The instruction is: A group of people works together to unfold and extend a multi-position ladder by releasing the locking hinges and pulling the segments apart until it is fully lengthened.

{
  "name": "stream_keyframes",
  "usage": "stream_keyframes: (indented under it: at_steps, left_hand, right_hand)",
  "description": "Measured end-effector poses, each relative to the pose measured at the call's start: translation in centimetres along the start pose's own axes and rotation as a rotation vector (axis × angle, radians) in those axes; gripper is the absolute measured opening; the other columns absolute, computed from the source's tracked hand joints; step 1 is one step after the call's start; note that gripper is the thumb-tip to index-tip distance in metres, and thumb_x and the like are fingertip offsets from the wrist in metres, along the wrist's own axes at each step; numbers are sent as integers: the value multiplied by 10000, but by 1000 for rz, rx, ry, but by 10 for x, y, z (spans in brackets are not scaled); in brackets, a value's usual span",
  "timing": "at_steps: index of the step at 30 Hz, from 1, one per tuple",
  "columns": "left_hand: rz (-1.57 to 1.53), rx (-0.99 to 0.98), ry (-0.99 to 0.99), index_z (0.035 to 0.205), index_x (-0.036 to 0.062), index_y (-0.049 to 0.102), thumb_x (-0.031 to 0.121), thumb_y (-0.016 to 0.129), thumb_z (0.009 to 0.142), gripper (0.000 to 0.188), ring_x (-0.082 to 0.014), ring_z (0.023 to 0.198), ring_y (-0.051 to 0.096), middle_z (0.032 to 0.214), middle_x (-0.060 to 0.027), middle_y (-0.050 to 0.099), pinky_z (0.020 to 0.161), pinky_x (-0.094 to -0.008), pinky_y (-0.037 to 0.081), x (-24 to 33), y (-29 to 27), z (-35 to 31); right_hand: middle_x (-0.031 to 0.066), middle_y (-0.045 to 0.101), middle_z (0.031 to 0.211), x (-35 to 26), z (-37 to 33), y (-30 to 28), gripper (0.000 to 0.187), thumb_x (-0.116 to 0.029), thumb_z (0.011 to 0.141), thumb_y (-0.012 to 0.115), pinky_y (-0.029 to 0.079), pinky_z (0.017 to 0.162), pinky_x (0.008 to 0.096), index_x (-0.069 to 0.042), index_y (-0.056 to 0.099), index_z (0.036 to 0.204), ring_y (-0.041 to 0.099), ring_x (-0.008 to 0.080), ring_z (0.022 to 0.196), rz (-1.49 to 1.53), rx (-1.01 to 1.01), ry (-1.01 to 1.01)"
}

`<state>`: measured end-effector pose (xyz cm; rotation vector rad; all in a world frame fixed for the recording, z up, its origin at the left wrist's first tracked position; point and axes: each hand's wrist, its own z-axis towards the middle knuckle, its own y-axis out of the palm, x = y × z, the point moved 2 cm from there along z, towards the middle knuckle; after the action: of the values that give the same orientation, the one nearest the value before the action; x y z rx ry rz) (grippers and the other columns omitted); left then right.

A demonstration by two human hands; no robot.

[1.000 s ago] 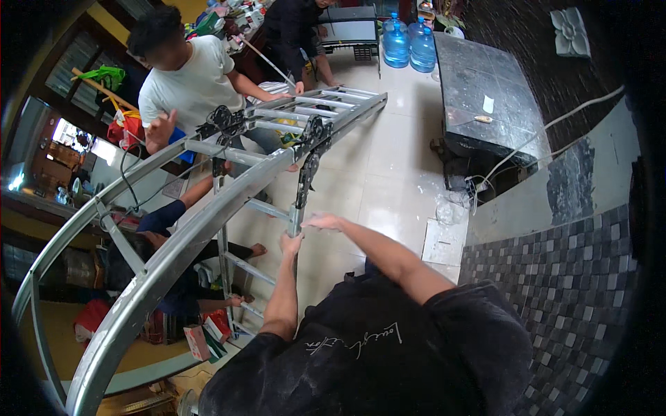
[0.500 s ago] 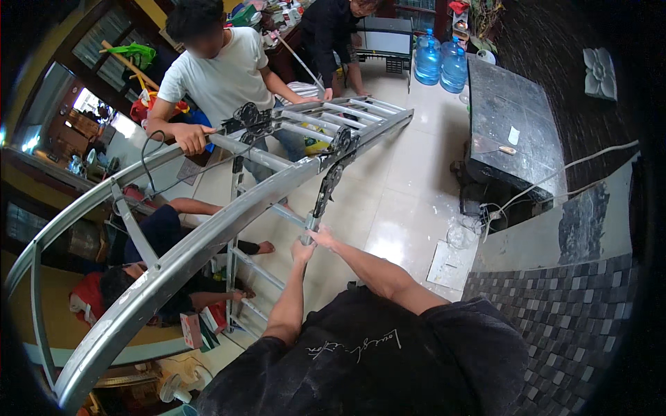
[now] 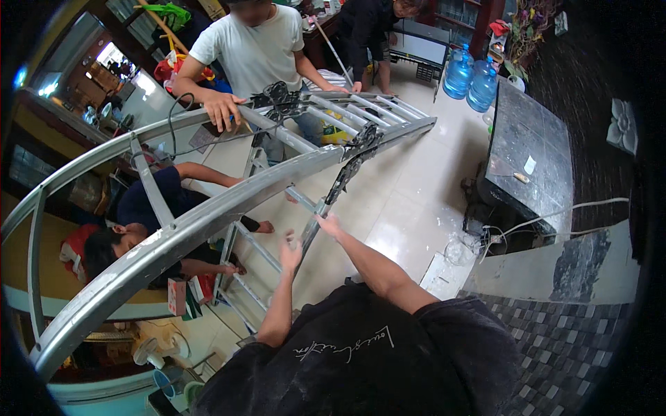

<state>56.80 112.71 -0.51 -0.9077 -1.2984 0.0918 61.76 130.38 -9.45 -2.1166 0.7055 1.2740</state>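
Note:
A folding aluminium ladder (image 3: 166, 247) with dark hinges stretches across the view, one section running off to the far right and another hanging down toward me. My right hand (image 3: 330, 226) is closed round the side rail of the lower section, just below the black hinge (image 3: 343, 179). Beside that same rail, a little lower, is my left hand (image 3: 291, 251), its fingers loosened and apart. Across the ladder, a person in a white T-shirt (image 3: 255, 52) rests one hand (image 3: 222, 109) with spread fingers on the far rail.
A crouching person (image 3: 149, 201) holds the lower rungs at left; another in dark clothes (image 3: 361, 35) bends at the back. Blue water bottles (image 3: 481, 87) stand by a dark stone-topped table (image 3: 531, 156). Loose cables (image 3: 496, 239) lie near a mosaic-tiled ledge (image 3: 534, 333).
My left hand has loosened from the rail and sits slightly lower. The lower ladder section has swung a little. The white-shirted person's fingers have spread open on the rail. My view has shifted.

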Motion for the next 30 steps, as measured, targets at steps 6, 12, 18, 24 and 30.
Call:
stream_keyframes:
  at_steps: [6,12,18,24,30]
  left_hand:
    - [-503,852,655,1176,2,424,350,429,860,470,-211,956,513,1041,-113,488,841,-333,431,135,-161,-19]
    - [-1226,807,553,1308,7,408,569,479,853,727,-344,1137,502,1245,-187,492,995,-463,386,221,-288,-58]
    - [-1305,575,382,907,51,474,243,599,800,252,-264,982,455,903,-89,483,1014,-444,312,213,-291,-73]
    - [-1343,574,287,840,80,436,118,604,737,201,-255,978,441,835,-79,458,1026,-429,302,179,-260,-66]
    - [-1414,582,207,841,78,437,67,600,679,230,-225,944,456,843,-71,473,1046,-399,284,152,-235,-74]
  right_hand:
    - [245,597,1137,14,23,8,653,-417,777,677,457,911,420,60,511,1190,580,359,1068,-69,-23,90]
    - [165,635,1064,45,62,13,565,-406,786,647,457,870,370,0,562,1171,593,262,1009,-18,76,99]
    - [139,566,1159,66,57,21,612,-455,803,596,396,944,371,-4,524,1210,520,232,1071,371,-51,198]
    - [110,542,1204,78,85,18,574,-501,844,498,376,979,393,-56,534,1203,497,238,1114,530,-122,509]
    - [223,476,1309,73,69,8,796,-621,825,421,374,998,444,15,421,1303,479,372,1167,761,-178,392]
